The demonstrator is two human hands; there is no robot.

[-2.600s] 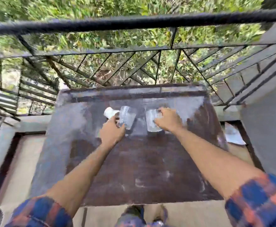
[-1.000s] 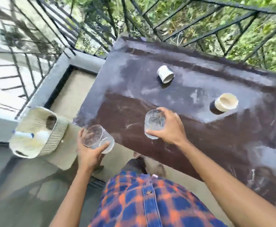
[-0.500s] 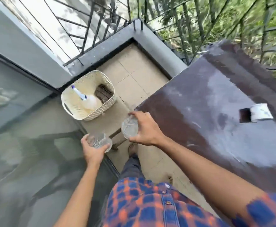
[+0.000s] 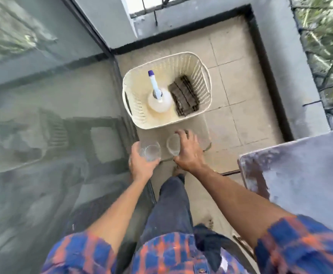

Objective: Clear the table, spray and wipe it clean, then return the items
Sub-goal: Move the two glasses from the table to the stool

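A glass door [image 4: 43, 119] fills the left side, its pane reflecting what may be furniture, too blurred to tell. Beige floor tiles [image 4: 238, 91] cover the balcony, edged by a dark border and a grey low wall [image 4: 286, 62]. Beyond the wall, black railing bars [image 4: 327, 70] stand before green foliage [image 4: 320, 14].

We're out on a home balcony: beige square floor tiles [image 4: 238, 80], a grey concrete parapet [image 4: 280, 56] with greenery [image 4: 323, 26] far right, and a big reflective glass sliding door [image 4: 43, 115] along the left.
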